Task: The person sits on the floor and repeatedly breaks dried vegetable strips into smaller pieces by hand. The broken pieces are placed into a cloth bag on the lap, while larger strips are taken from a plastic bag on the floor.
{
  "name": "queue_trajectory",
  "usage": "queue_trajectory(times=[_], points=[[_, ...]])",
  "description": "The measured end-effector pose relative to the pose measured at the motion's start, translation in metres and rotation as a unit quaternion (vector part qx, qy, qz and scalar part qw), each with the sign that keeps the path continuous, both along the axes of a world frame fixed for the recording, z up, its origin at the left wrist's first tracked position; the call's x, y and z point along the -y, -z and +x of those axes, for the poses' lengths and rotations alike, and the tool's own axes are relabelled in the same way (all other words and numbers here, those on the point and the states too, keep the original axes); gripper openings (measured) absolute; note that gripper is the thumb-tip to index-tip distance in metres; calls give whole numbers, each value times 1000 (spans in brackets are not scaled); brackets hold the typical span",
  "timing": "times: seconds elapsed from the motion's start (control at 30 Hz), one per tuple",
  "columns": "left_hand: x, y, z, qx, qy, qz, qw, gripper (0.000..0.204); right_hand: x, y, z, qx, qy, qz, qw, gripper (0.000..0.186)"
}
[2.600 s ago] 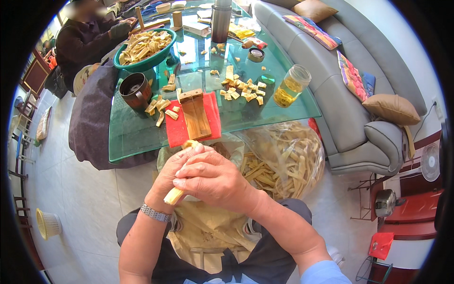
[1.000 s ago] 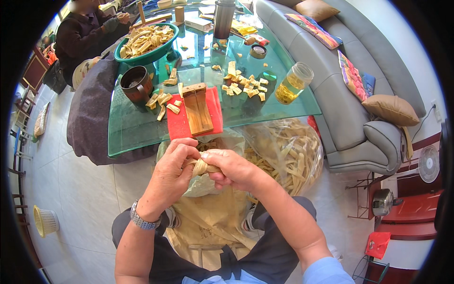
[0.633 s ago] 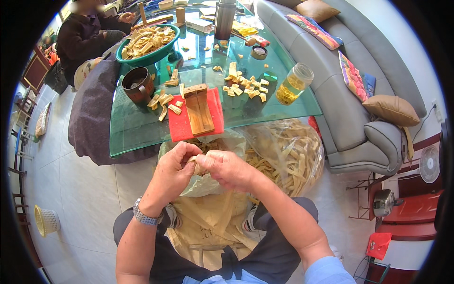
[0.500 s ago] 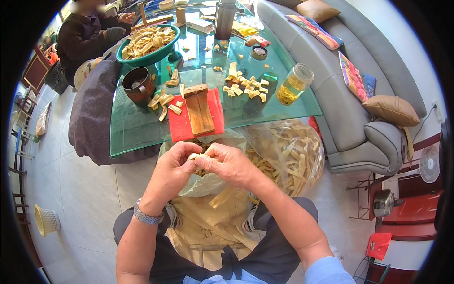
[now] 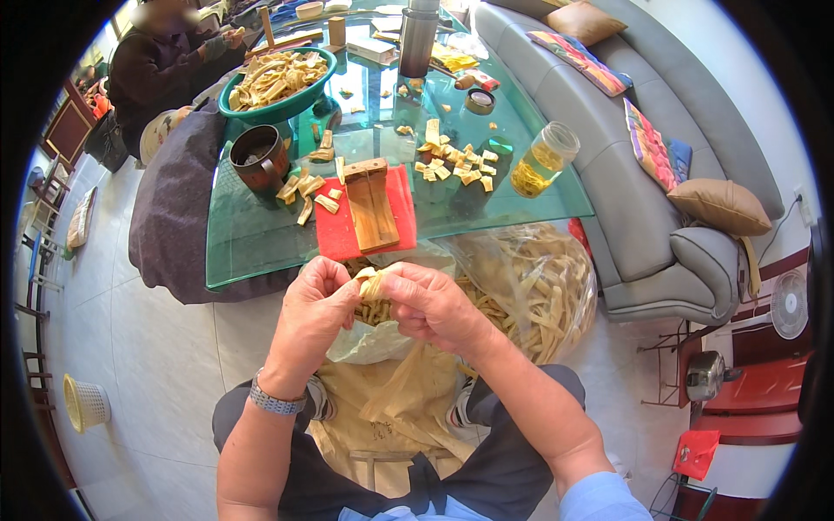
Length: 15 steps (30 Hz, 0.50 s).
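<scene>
Between my left hand (image 5: 323, 293) and my right hand (image 5: 426, 300) is a short, pale-yellow dried strip (image 5: 369, 280), pinched by the fingertips of both. It looks curled; its exact kind I cannot make out. Below my hands stands an open plastic bag (image 5: 360, 346) with more such strips inside. Just beyond them, on the glass table (image 5: 261, 260), a wooden block with a groove and a crosspiece (image 5: 373, 213) rests on a red cloth (image 5: 333, 234). Cut pieces (image 5: 456, 161) lie scattered to its right, and a few curled strips (image 5: 300, 187) to its left.
A dark mug (image 5: 259, 156), a green basin (image 5: 276, 108) heaped with strips, a glass jar (image 5: 545, 161) and a tall flask (image 5: 418, 39) stand on the table. A clear bag of strips (image 5: 547, 286) sits at right, by the grey sofa (image 5: 625, 174). Another person (image 5: 161, 74) sits far left.
My right hand has turned and shifted slightly right, showing more of the strip. My left hand stays nearly in place. The other person's hands have moved slightly.
</scene>
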<state>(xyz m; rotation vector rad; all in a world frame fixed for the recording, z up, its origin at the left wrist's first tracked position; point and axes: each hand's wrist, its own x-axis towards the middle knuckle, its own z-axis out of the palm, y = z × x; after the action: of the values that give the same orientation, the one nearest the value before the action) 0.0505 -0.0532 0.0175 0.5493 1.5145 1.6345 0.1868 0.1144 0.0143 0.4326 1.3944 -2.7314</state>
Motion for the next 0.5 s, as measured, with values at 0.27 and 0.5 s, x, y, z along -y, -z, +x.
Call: queue_trajectory(times=[0.27, 0.5], points=[[-3, -12, 21, -95, 1, 6, 995, 23, 2, -4, -5, -3, 61, 143, 988, 25], [-2, -22, 20, -51, -37, -27, 998, 21, 3, 15, -4, -69, 115, 373, 918, 27]])
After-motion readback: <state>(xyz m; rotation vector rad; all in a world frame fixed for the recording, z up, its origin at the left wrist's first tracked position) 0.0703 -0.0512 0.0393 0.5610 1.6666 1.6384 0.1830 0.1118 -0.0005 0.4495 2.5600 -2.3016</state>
